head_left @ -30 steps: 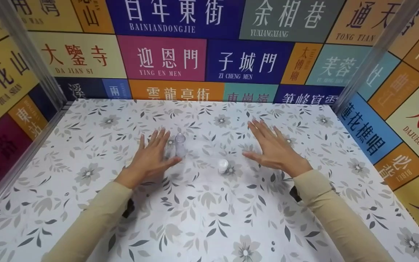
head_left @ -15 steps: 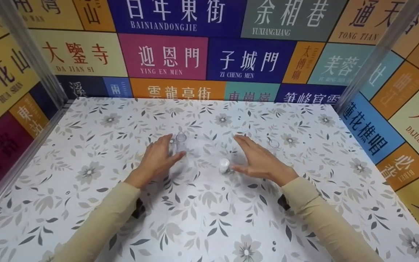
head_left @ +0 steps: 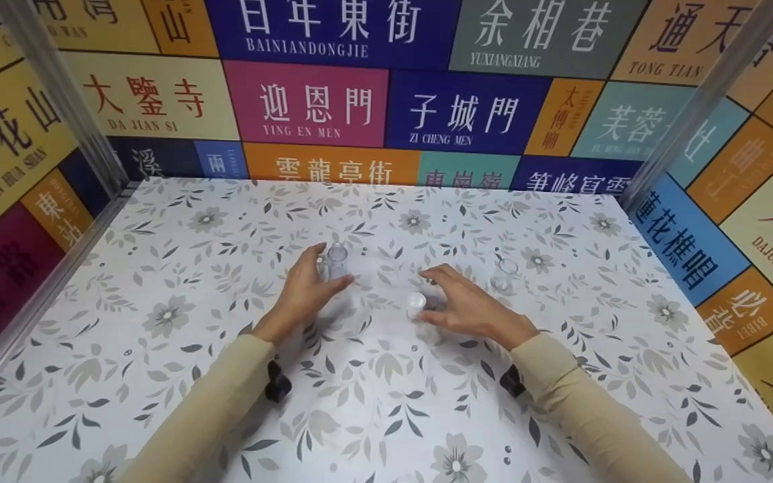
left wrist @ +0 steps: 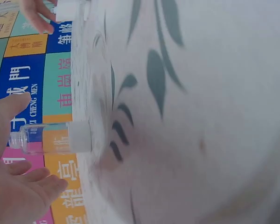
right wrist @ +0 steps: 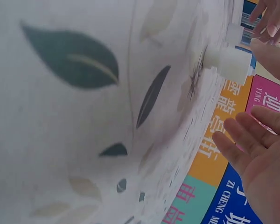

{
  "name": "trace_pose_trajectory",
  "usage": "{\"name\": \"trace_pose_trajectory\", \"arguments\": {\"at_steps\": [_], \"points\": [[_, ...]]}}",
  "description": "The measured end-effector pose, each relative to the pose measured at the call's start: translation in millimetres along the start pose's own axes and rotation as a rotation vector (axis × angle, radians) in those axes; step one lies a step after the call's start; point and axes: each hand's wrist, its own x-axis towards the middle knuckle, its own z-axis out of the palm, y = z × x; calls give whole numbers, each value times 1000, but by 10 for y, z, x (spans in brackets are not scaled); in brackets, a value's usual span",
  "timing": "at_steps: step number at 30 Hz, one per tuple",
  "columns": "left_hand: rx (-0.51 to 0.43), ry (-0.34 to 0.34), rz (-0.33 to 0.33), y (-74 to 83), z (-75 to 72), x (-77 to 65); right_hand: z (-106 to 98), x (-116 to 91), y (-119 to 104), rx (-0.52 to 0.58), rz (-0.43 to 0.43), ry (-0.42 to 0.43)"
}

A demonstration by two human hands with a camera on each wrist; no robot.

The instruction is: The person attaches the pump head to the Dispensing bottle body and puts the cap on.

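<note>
A small clear bottle [head_left: 337,261] stands upright on the table; its bare neck and white lower part show in the left wrist view. My left hand [head_left: 302,288] is around its near left side, with the bottle [left wrist: 49,138] in the gap between the spread thumb and fingers. Right of it stands a short white cylindrical piece [head_left: 416,305], with a narrow tip in the right wrist view. My right hand [head_left: 470,302] is beside this piece, thumb tip [head_left: 427,315] right at its side. The right fingers [right wrist: 247,135] are loosely bent and apart from it.
A clear, round-rimmed cup-like piece [head_left: 506,274] stands beyond my right hand. The table [head_left: 386,416] has a white cover with grey leaves and flowers. Colourful sign-covered walls [head_left: 306,104] and clear posts [head_left: 688,100] border its back and sides.
Both hands have moved inward, the left to the bottle and the right leftward to the white piece. The right fingers have bent, and the clear cup-like piece has come into sight.
</note>
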Motion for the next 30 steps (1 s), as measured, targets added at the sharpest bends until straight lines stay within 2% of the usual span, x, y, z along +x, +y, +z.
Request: {"name": "trace_pose_trajectory", "arguments": {"at_steps": [7, 11, 17, 25, 30], "points": [[-107, 63, -44, -29, 69, 76, 47, 13, -40, 97, 26, 11], [-164, 74, -70, -46, 87, 113, 68, 30, -41, 127, 33, 21], [-296, 78, -133, -42, 105, 178, 81, 62, -47, 239, 129, -35], [-333, 156, -176, -20, 147, 185, 133, 71, -54, 319, 163, -46], [-407, 181, -171, -10, 175, 181, 154, 74, -78, 316, 160, -52]]}}
